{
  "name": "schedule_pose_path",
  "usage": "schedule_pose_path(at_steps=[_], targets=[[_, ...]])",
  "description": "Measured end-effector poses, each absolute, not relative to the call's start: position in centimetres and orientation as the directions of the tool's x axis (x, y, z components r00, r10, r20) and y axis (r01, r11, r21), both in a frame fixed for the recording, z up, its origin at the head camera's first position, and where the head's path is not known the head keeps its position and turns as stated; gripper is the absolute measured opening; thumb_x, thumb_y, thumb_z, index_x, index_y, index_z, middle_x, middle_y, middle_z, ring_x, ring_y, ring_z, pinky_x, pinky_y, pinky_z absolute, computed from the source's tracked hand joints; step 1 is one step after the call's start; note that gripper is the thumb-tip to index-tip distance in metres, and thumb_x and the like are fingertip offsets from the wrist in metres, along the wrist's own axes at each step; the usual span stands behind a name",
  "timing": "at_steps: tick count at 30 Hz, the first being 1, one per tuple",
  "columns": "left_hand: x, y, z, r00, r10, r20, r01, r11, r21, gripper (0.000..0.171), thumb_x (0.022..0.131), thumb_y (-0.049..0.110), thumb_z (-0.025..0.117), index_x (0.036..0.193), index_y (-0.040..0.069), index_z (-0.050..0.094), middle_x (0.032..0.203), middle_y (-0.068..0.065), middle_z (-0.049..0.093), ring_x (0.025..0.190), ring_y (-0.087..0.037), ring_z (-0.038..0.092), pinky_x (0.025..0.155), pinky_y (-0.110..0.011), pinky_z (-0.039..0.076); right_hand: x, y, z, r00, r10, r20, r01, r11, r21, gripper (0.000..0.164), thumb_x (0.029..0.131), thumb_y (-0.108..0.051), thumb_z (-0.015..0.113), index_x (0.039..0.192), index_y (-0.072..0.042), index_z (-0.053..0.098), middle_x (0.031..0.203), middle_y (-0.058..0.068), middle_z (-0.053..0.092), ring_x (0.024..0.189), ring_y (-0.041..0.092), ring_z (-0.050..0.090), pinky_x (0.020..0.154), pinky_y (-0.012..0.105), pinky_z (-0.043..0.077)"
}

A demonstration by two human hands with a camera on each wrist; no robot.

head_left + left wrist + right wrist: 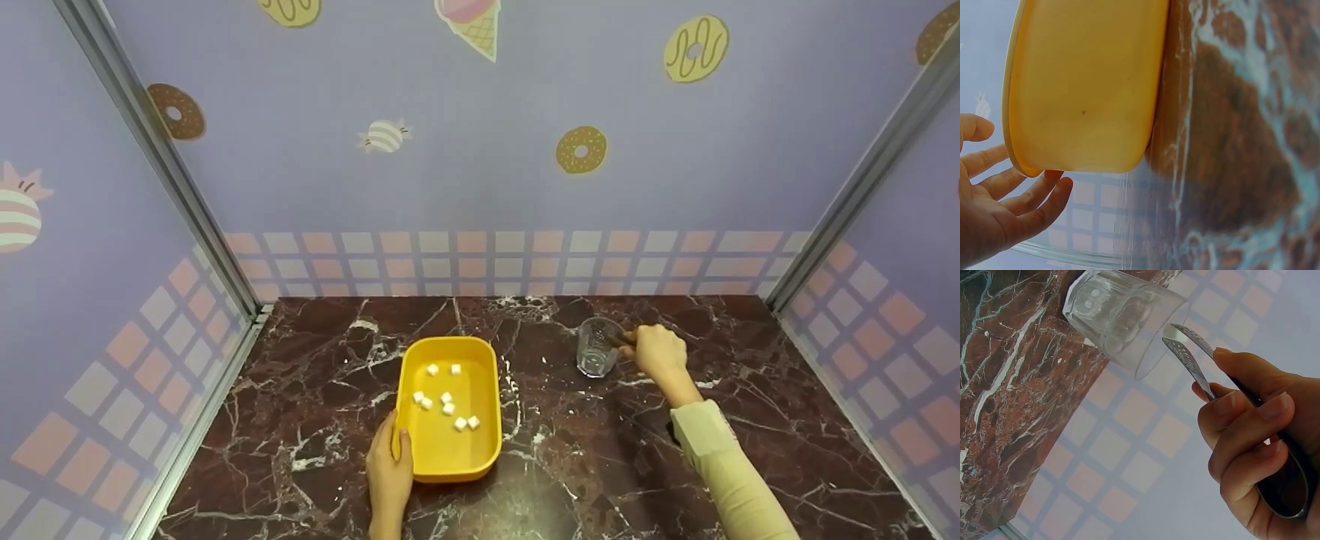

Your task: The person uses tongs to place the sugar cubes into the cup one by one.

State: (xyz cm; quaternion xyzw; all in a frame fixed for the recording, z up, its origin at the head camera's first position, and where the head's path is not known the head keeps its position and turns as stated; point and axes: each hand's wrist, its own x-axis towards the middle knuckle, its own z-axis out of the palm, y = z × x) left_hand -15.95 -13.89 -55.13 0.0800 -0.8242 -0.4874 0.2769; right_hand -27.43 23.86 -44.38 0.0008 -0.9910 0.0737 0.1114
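Note:
A yellow plastic tub point(454, 457) stands on the dark marbled tabletop with several small white cubes point(448, 409) scattered over its floor. My left hand point(391, 465) holds the tub's left wall near the front, thumb and fingers on either side of the rim. To the right, a clear glass point(597, 364) with a faceted lower part stands upright. My right hand point(656, 351) grips metal tongs point(1199, 379) with perforated tips, its fingers curled round the arms. Those tips sit slightly apart at the glass's mouth; I cannot tell whether anything lies between them.
Purple walls with sweets and pink-and-white squares enclose the marbled tabletop point(315, 420) at the back and both sides. Metal strips point(172, 172) run along the wall corners. Pale specks and veins mark the stone between tub and glass.

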Motion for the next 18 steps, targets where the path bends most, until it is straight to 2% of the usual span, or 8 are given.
schedule_pose_path(at_steps=[5, 18], targets=[[-15.96, -13.96, -55.10, -0.853, -0.390, 0.346, 0.116, 0.504, 0.856, 0.035, 0.086, 0.003, 0.053, 0.121, -0.005, 0.052, 0.122, -0.025, 0.053, 0.115, -0.038, 0.049, 0.098, -0.047, 0.040, -27.35, 23.95, -44.47, -0.971, 0.016, 0.239, -0.021, 0.988, -0.151, 0.025, 0.074, -0.026, 0.069, 0.091, -0.007, 0.070, 0.087, 0.028, 0.064, 0.074, 0.047, 0.060, 0.056, 0.055, 0.048], [-15.91, -13.89, -55.01, -0.843, -0.403, 0.356, 0.119, 0.506, 0.854, 0.035, 0.085, 0.003, 0.054, 0.119, -0.004, 0.053, 0.121, -0.025, 0.054, 0.114, -0.038, 0.049, 0.099, -0.047, 0.039, -26.76, 23.54, -43.73, -0.966, 0.013, 0.258, -0.030, 0.987, -0.161, 0.031, 0.074, -0.030, 0.069, 0.096, -0.009, 0.070, 0.089, 0.027, 0.065, 0.073, 0.047, 0.060, 0.056, 0.055, 0.048]])
